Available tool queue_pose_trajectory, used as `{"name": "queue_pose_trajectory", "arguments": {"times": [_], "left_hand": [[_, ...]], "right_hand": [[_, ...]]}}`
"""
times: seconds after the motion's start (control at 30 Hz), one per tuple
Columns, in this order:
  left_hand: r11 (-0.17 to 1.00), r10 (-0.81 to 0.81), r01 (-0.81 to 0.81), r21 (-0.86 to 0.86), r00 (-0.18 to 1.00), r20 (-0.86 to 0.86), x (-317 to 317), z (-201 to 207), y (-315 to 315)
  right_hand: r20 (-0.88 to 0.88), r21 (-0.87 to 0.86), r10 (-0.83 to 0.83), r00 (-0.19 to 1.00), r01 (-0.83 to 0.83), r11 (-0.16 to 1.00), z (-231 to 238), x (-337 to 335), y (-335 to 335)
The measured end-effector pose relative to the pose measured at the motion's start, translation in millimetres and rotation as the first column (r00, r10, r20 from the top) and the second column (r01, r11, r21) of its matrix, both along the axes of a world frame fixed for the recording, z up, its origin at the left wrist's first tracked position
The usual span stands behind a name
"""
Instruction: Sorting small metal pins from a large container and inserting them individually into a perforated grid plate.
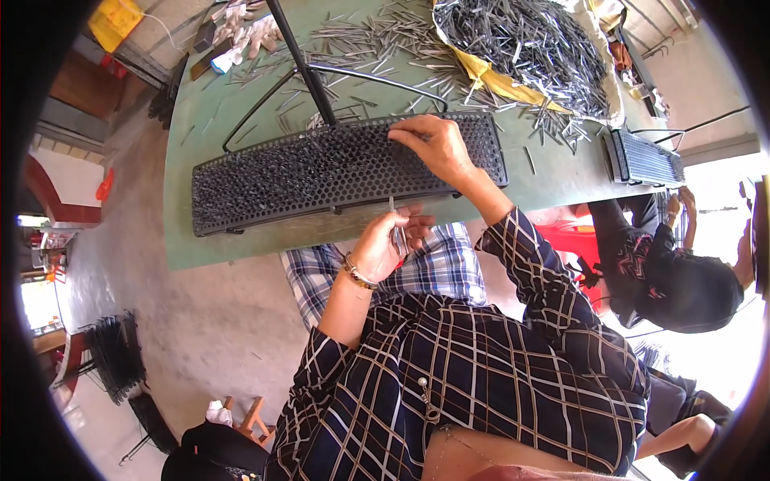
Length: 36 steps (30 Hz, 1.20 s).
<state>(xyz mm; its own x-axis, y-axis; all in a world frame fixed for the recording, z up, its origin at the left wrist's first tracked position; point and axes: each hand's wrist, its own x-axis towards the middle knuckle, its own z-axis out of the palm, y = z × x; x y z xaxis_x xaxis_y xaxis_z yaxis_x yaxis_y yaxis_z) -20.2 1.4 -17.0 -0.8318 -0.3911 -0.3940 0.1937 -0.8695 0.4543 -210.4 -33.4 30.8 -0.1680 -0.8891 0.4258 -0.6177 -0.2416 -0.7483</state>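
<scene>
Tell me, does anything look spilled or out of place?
Yes: slim metallic strips lie scattered in all directions across the green tabletop, outside the yellow-edged sack heaped with more. That looks like spillage, though possibly deliberate.

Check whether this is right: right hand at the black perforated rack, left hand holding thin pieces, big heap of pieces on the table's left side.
Wrong side: the head view shows the big heap on the right side of the green table. The right hand is at the black perforated rack, and the left hand holds thin pieces.
</scene>
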Motion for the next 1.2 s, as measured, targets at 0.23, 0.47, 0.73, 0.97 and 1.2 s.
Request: {"name": "queue_pose_trajectory", "arguments": {"times": [0.23,0.47,0.73,0.97,1.2], "left_hand": [[0.992,0.099,-0.099,0.076,0.995,0.000,11,-15,-4],[0.991,0.107,-0.108,0.082,0.994,0.023,12,-16,-1],[0.993,0.064,-0.057,0.101,0.995,-0.072,10,-7,1],[0.997,0.078,-0.077,0.028,0.997,-0.029,10,12,3],[0.980,0.176,-0.176,-0.091,0.984,-0.016,12,11,2]], "right_hand": [[-0.144,-0.055,0.034,0.989,-0.043,0.998,2,-4,0],[-0.264,-0.070,0.136,0.955,-0.160,0.985,-16,-4,0],[-0.347,-0.102,0.135,0.928,-0.180,0.978,-19,1,1],[-0.353,-0.083,0.114,0.929,-0.152,0.985,-20,4,5],[0.015,0.071,-0.075,0.997,0.074,0.995,-12,2,21]]}}
